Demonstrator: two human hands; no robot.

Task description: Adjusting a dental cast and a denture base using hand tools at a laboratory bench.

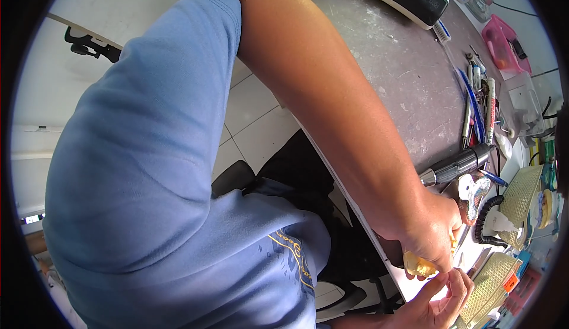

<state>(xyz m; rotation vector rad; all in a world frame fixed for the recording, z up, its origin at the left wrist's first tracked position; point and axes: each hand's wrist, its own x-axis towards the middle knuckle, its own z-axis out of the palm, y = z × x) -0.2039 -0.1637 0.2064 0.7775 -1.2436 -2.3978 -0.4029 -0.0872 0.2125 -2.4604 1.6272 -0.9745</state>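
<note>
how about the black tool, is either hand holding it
No, the black tool lies on the table, outside the grip of the left hand and right hand.

Over there, the scuffed grey-brown tabletop bears a boxy white-and-black machine, a small blue-and-white brush, a loose cluster of slim blue and silver pens, a white-and-red marker and a thick black-and-silver cylindrical handpiece
</note>
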